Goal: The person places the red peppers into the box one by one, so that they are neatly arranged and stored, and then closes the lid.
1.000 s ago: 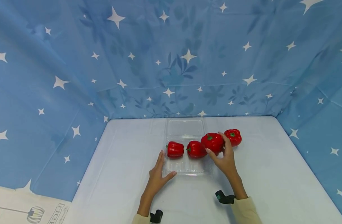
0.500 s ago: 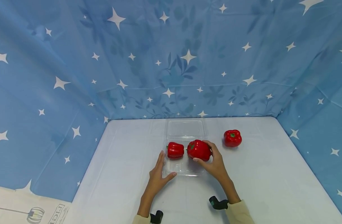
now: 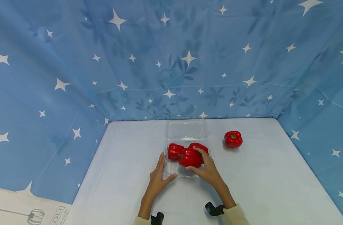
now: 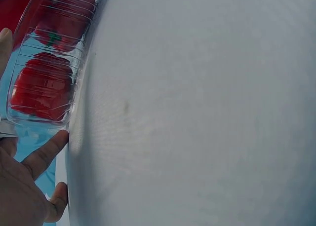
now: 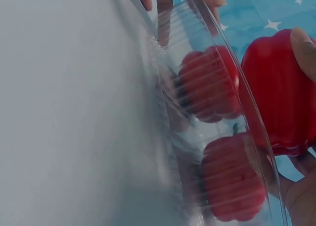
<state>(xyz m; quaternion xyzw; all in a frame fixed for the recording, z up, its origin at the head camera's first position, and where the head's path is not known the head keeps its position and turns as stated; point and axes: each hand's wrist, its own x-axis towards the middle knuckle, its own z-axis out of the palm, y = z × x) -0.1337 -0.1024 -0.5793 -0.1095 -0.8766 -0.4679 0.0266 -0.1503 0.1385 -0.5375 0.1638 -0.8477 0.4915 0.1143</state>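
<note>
My right hand grips a red bell pepper, thumb in front and fingers behind, over the clear plastic clamshell box. Two more bell peppers lie in the box toward its back: one at the left, one at the right, the latter partly hidden by the held pepper. In the right wrist view the held pepper shows above the box's rim. At the box's left front corner my left hand rests with straight, spread fingers, the thumb along the front edge.
The box's lid lies folded back toward the rear of the white table. Another red bell pepper stands on the table, right of the box. A blue star-patterned curtain closes off the back and sides.
My right hand has carried its bell pepper left and toward me, from the box's right side to over its middle. My left hand has stayed at the corner.
</note>
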